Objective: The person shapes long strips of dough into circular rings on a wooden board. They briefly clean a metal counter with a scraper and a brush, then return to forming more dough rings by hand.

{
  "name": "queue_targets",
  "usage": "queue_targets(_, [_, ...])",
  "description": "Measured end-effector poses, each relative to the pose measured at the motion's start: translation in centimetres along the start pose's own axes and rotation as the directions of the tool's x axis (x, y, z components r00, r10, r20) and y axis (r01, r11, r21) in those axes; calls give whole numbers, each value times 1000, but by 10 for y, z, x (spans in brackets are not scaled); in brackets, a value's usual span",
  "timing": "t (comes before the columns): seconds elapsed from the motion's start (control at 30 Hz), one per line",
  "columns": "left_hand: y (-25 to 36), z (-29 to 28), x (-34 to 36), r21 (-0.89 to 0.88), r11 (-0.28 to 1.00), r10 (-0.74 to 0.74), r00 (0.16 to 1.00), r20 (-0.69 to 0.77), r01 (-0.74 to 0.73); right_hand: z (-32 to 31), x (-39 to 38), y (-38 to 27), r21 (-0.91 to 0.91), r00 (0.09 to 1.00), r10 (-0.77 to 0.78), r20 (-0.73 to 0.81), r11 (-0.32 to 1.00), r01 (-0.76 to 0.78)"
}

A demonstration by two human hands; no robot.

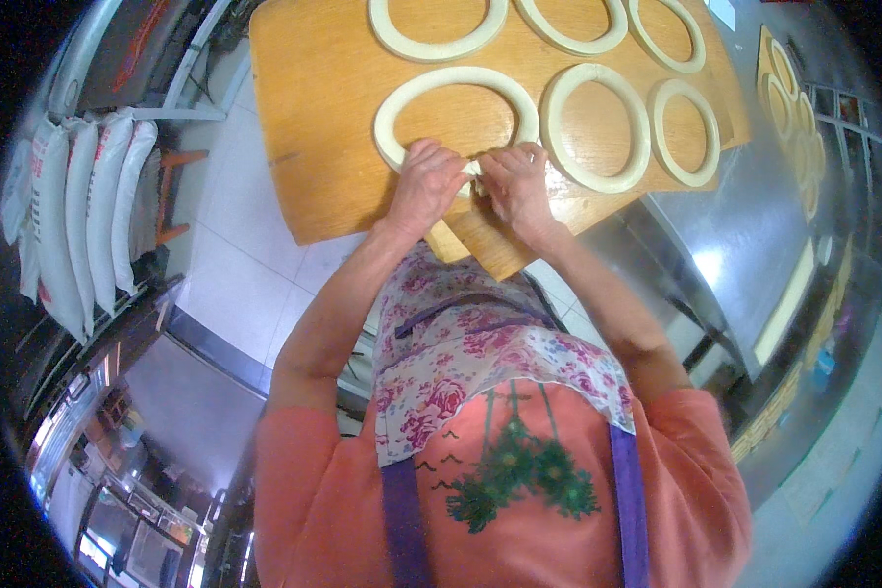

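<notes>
1. Printing: white sacks (96,206), stood side by side at far L, bear red & dark characters, small and bent by the lens.
2. L hand (429,181): fingers curled, nearly closed, gripping the near L part of a pale dough ring (386,122).
3. R hand (516,186): fingers bent, narrow, thumb side twd L hand; holds the same ring's near R part. Exact fingertip contact partly hidden.
4. Ring posn: flat on wooden board (314,127), at its near edge, directly in front of the person; a bit of dough shows btwn the hands.
5. Surroundings: five other rings (550,127) on same board, two to R, three in the far row; metal surface (735,235) beyond, R.
6. Clothing: floral apron (490,333) w/ purple straps, over coral shirt w/ green plant motif.
</notes>
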State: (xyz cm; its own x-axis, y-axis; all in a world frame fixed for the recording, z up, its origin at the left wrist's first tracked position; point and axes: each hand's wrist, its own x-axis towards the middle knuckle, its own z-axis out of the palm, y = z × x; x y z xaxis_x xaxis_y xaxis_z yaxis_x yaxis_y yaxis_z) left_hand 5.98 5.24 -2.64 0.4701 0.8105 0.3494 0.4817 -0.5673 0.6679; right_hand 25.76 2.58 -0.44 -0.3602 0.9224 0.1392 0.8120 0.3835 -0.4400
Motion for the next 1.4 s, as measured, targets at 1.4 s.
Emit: queue_targets(1.4, [3,-20,-6,-83,993,-84,996,10,84,-18,15,9,71,981,-157,112,986,150])
